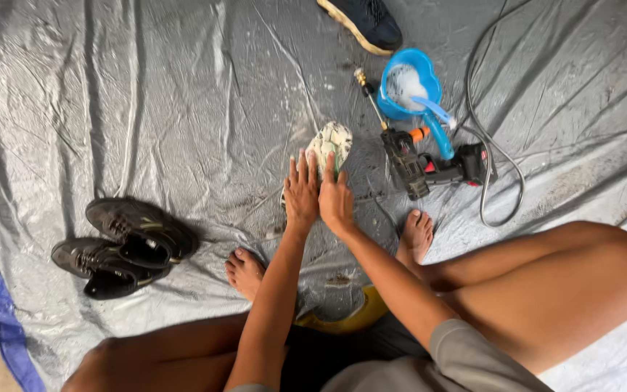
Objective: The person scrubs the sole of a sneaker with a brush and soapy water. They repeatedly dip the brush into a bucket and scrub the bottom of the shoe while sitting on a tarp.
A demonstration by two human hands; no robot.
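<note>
Left hand [301, 194]: laid flat, fingers stretched out toward twelve o'clock, pressing on the near end of the soapy shoe; nothing gripped.
Right hand [336, 199]: touching the left hand at its three o'clock side, fingers curled over the shoe's edge; how tightly it grips cannot be told.
Soapy shoe [330, 144]: pale, foam-covered, lying on the grey tarp [183, 109] near the picture's centre, toe toward twelve o'clock.
Pressure washer gun [429, 165]: black and red, just at three o'clock of the shoe, its lance angled to eleven o'clock.
Blue scoop [409, 91]: at one o'clock of the shoe, holding suds, handle reaching down to the gun.
Hose [502, 156]: grey loop at three o'clock of the gun.
Dark shoes [121, 247]: a pair at eight o'clock, well apart from the hands.
Single dark shoe [363, 22]: at the top edge, twelve o'clock.
</note>
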